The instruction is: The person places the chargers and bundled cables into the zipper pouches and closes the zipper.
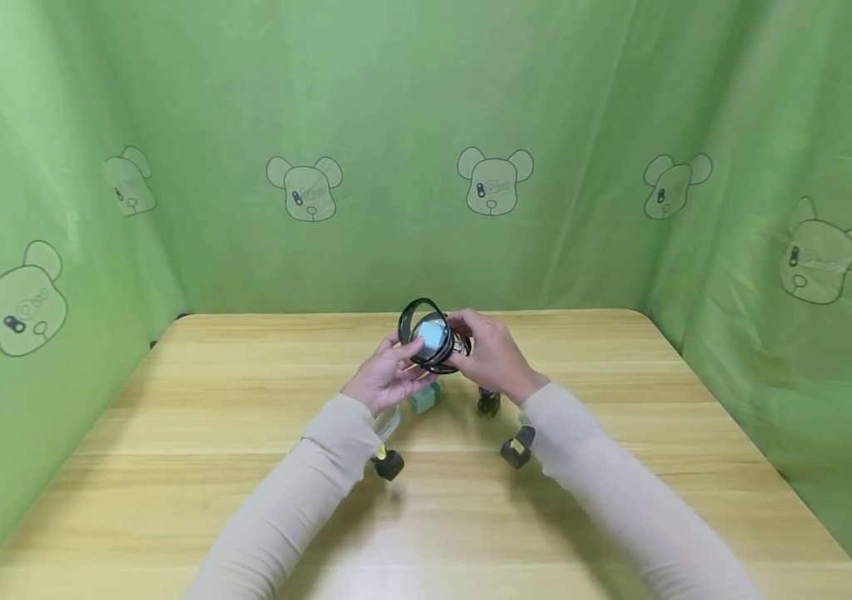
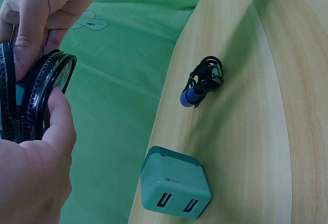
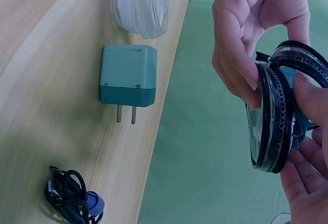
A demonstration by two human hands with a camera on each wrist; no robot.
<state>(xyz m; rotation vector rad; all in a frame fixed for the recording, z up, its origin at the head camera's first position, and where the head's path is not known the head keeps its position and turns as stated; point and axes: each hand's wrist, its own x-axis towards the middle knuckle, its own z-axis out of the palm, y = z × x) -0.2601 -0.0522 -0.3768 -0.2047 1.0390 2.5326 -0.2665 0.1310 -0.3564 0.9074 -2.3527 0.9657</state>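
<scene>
A round, clear zippered pouch (image 1: 417, 317) with black trim is held above the table, its lid parted. My left hand (image 1: 388, 377) grips it from the left, with the thumb (image 2: 60, 116) on its clear face. At the mouth of the pouch, my right hand (image 1: 489, 346) pinches a small blue item (image 3: 300, 124) between thumb and fingers; most of this item is hidden. Under the hands, a teal two-port USB charger (image 2: 177, 183) lies on the table, its two prongs visible in the right wrist view. A bundled black cable (image 3: 69, 196) with a blue end lies near it.
Beside the charger sits a clear, round, whitish coil or case (image 3: 141, 6), cut off by the frame. The wooden table (image 1: 261, 367) ends at a green curtain (image 1: 396, 100) behind and at both sides. A black wrist-camera mount (image 1: 518, 448) hangs below the right sleeve.
</scene>
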